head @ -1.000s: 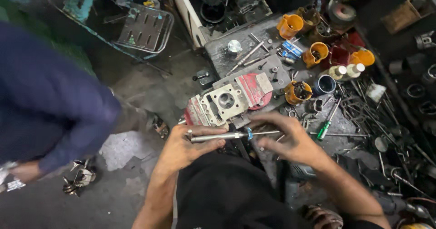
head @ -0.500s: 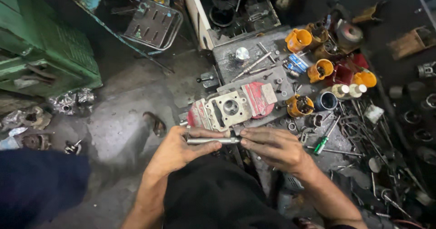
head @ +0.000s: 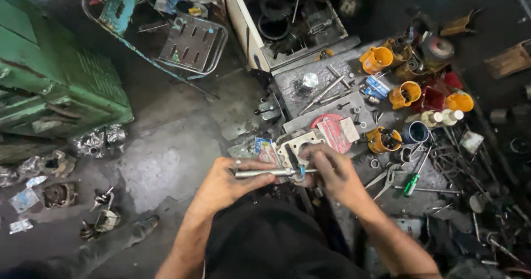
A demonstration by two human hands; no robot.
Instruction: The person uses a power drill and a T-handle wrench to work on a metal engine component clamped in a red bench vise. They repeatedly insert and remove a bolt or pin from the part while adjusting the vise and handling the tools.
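My left hand point(head: 227, 184) grips a slim metal rod-shaped tool point(head: 265, 173) held level in front of me. My right hand point(head: 334, 172) pinches the tool's right end, its fingers over a small dark part. Just behind both hands lies a grey metal engine cylinder block point(head: 303, 144) with a round bore, resting on a red and white sheet point(head: 334, 132). The tool's tip is hidden by my right fingers.
Several orange cups point(head: 376, 58) and a green-handled screwdriver point(head: 410, 184) lie among loose tools at the right. A green metal cabinet point(head: 61, 85) stands at the left. A wire rack point(head: 191, 44) lies at the back. Engine scraps point(head: 58, 193) litter the floor left.
The view has swung down and left; a person in a blue sleeve at the left has left the view. My hands still hold the rod tool, now nearer the cylinder block.
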